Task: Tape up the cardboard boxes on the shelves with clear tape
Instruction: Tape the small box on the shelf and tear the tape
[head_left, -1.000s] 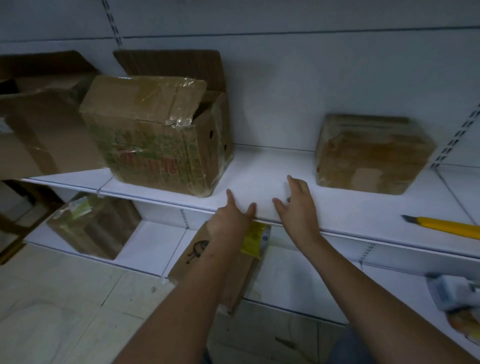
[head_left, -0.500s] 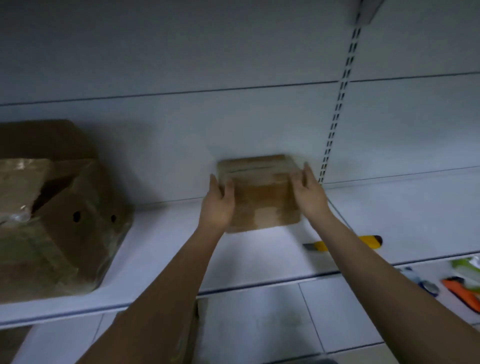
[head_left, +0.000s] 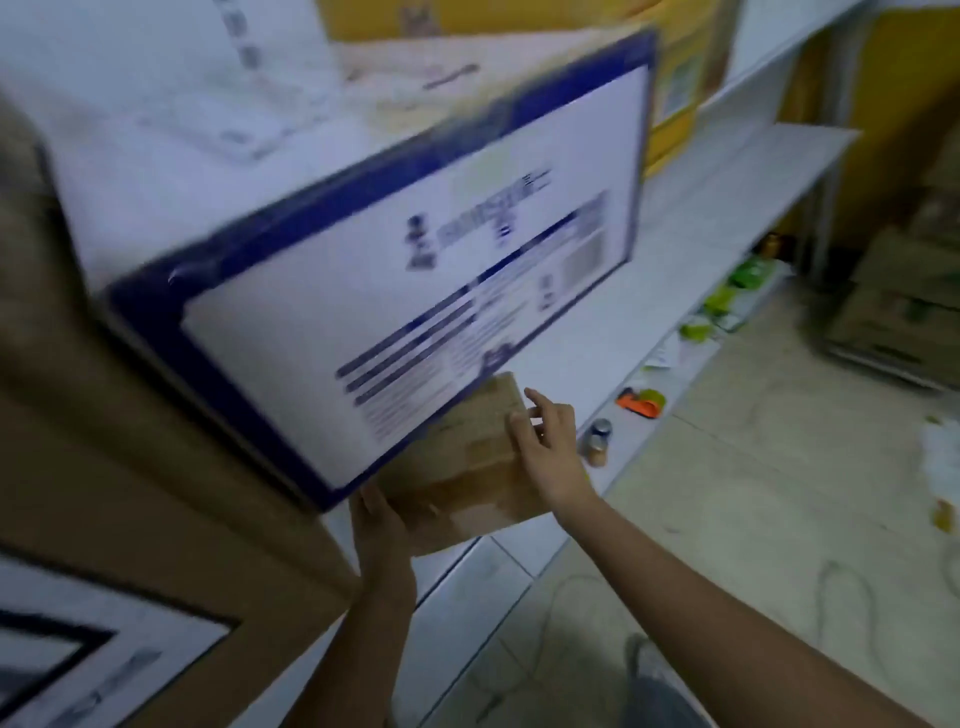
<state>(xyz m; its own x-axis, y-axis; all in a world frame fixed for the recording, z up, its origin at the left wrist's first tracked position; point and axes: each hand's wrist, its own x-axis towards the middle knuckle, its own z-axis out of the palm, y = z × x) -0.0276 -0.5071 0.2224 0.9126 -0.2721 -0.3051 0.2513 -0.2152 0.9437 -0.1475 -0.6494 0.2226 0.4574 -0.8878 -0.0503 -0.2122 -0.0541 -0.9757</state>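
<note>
I hold the small cardboard box (head_left: 467, 467) btwn both hands, off the shelf (head_left: 727, 208), just under a big white/blue box (head_left: 389, 260). My left hand (head_left: 376, 525) grips its near-left corner; my right hand (head_left: 548, 447) presses its right side, fingers loose.

Nothing legible anywhere. Blue print on the white side panel of the big blue-edged box (head_left: 395, 270): a small logo, a blurred word line, rows of fine text, grey code patches at right, all smeared past reading. Faint markings on the yellow box (head_left: 675, 88) far behind, equally unreadable. No print made out on the small brown box (head_left: 467, 467).
</note>
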